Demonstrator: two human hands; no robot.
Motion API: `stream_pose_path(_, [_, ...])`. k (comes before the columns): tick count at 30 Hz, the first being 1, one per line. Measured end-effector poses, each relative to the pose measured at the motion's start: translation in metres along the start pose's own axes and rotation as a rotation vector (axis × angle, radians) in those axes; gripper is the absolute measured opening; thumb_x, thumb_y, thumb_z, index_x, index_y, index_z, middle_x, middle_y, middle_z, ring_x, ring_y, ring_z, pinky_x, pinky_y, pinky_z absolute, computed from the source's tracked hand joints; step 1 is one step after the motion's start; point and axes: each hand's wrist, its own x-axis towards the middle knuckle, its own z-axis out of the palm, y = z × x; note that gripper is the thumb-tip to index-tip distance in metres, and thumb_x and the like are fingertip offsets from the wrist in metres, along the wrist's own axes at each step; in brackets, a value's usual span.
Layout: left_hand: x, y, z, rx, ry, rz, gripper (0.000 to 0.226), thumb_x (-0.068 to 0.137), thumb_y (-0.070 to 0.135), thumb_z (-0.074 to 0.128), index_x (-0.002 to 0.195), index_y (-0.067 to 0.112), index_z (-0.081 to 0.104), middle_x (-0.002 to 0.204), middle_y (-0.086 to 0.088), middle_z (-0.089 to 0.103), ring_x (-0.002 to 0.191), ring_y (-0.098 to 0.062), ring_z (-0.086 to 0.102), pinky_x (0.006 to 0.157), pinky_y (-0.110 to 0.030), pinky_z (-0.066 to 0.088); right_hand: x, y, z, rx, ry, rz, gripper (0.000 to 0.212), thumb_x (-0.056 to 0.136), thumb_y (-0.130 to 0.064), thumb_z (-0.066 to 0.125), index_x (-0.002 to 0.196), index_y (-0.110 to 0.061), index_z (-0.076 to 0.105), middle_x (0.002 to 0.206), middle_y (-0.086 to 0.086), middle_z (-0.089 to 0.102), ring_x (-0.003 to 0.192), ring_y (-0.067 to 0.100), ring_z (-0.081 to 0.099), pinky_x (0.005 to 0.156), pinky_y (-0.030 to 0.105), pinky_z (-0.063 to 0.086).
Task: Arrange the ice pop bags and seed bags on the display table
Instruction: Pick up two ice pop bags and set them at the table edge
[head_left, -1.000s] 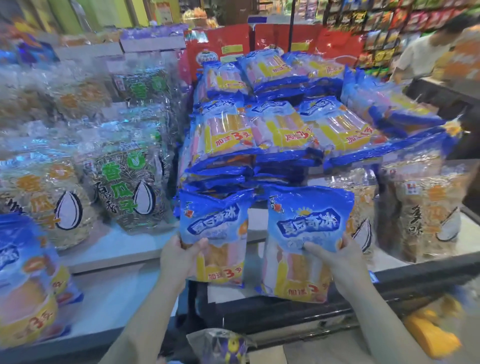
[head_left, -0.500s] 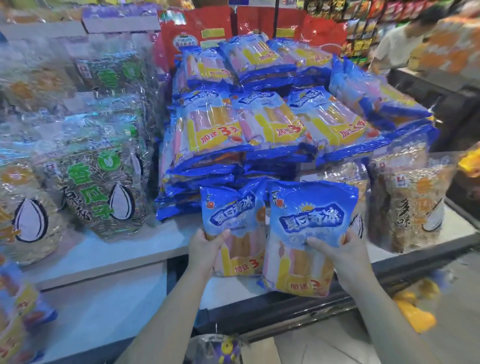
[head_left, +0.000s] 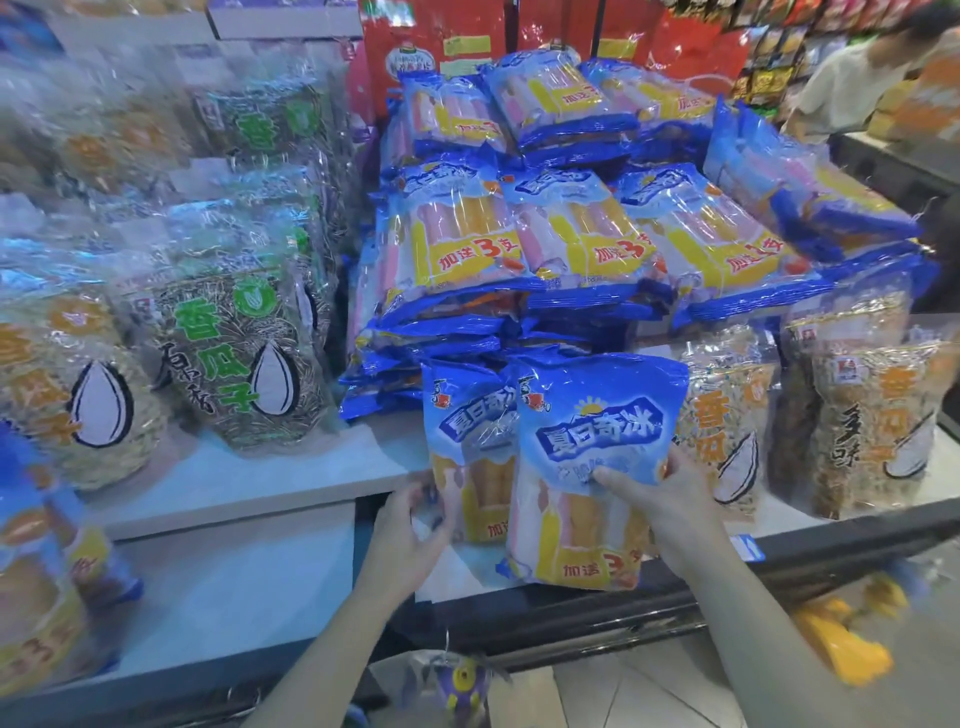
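Observation:
Two blue ice pop bags stand upright at the front of the white display table (head_left: 270, 478). My right hand (head_left: 670, 499) grips the nearer bag (head_left: 587, 467) by its right side. My left hand (head_left: 415, 525) holds the lower left edge of the bag behind it (head_left: 467, 431). Behind them lies a tall stack of ice pop bags (head_left: 566, 244), flat and several layers deep. Clear seed bags with green print (head_left: 228, 353) stand to the left, and seed bags with orange print (head_left: 872, 415) stand to the right.
More ice pop bags (head_left: 36, 561) lie on a lower shelf at the far left. Red boxes (head_left: 431, 47) stand behind the stack. A person in a pale shirt (head_left: 852, 88) is at the back right. Yellow packs (head_left: 841, 639) lie low on the right by the table's dark edge.
Both bags moved up and closer to the stack, and now overlap, the right one in front. My left hand slid down to the bag's lower edge. The view shifted left.

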Motion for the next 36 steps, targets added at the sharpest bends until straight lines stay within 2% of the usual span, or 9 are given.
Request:
stream_pose_path(3, [-0.018,-0.05,0.005,0.441,-0.159,0.051,0.066,0.095,0.044,0.063,0.148,0.011,0.041,0.159,-0.005,0.036,0.149,-0.025,0.029,0.121,-0.03,0.023,0.002,0.005,0.013,0.001,-0.052,0.024,0.043,0.074,0.001,0.089,0.106,-0.02,0.07,0.094,-0.007,0.083,0.089,0.016,0.08,0.075,0.035,0.065])
stream_pose_path(6, [-0.031,-0.08,0.008,0.62,-0.249,0.086,0.078,0.099,0.062,0.036,0.157,0.011,0.032,0.172,-0.005,0.01,0.159,-0.026,0.003,0.126,-0.031,-0.002,0.006,0.013,0.031,-0.006,-0.082,0.042,0.043,0.073,0.002,0.089,0.106,-0.019,0.07,0.092,-0.008,0.083,0.086,0.012,0.08,0.072,0.028,0.063])
stream_pose_path(8, [-0.034,-0.087,0.01,0.674,-0.202,0.174,0.085,0.098,0.07,0.022,0.151,0.01,0.046,0.168,-0.008,0.028,0.157,-0.026,0.014,0.123,-0.028,-0.006,0.009,0.02,0.042,-0.016,-0.09,0.056,0.047,0.07,-0.002,0.092,0.108,-0.019,0.071,0.099,-0.003,0.083,0.093,0.016,0.079,0.08,0.036,0.063])
stream_pose_path(12, [-0.033,-0.095,0.013,0.782,-0.253,0.2,0.081,0.102,0.066,0.018,0.137,0.01,0.063,0.155,-0.01,0.051,0.149,-0.028,0.035,0.119,-0.029,0.006,0.013,0.032,0.064,-0.042,-0.106,0.089,0.053,0.062,-0.013,0.097,0.107,-0.02,0.071,0.104,-0.001,0.082,0.101,0.021,0.078,0.088,0.042,0.061])
stream_pose_path(15, [-0.034,-0.09,0.011,0.807,-0.306,0.169,0.081,0.102,0.065,0.017,0.136,0.008,0.064,0.154,-0.012,0.051,0.145,-0.031,0.044,0.118,-0.031,0.007,0.014,0.04,0.073,-0.054,-0.11,0.126,0.047,0.071,0.0,0.092,0.109,-0.016,0.07,0.103,-0.001,0.082,0.1,0.021,0.078,0.087,0.041,0.062])
stream_pose_path(21, [-0.034,-0.094,0.012,0.838,-0.31,0.167,0.074,0.1,0.063,0.031,0.138,0.008,0.062,0.156,-0.012,0.05,0.15,-0.027,0.034,0.121,-0.035,0.004,0.017,0.037,0.073,-0.097,-0.176,0.206,0.04,0.078,0.002,0.087,0.113,-0.01,0.07,0.101,-0.003,0.083,0.096,0.015,0.078,0.084,0.03,0.063])
stream_pose_path(26, [-0.034,-0.096,0.012,0.875,-0.303,0.17,0.076,0.099,0.063,0.034,0.138,0.005,0.062,0.154,-0.013,0.052,0.148,-0.031,0.04,0.121,-0.036,0.003,0.019,0.032,0.08,-0.259,-0.159,0.139,0.039,0.08,-0.013,0.089,0.113,-0.019,0.069,0.101,-0.013,0.081,0.097,0.007,0.077,0.075,0.017,0.059])
stream_pose_path(30, [-0.033,-0.1,0.014,0.873,-0.278,0.188,0.077,0.099,0.062,0.031,0.138,0.003,0.062,0.153,-0.016,0.052,0.146,-0.034,0.042,0.122,-0.036,0.002,0.01,0.029,0.09,-0.473,-0.093,0.064,0.045,0.077,-0.031,0.092,0.109,-0.033,0.06,0.104,-0.021,0.073,0.093,-0.002,0.072,0.084,0.024,0.057])
stream_pose_path(36, [-0.035,-0.101,0.015,0.846,-0.304,0.159,0.079,0.1,0.063,0.028,0.142,0.003,0.058,0.157,-0.016,0.047,0.15,-0.033,0.035,0.122,-0.034,-0.003,0.003,0.029,0.09,-0.686,-0.004,0.076,0.067,0.073,-0.057,0.086,0.118,-0.031,0.042,0.115,-0.008,0.067,0.103,0.013,0.065,0.084,0.034,0.054])
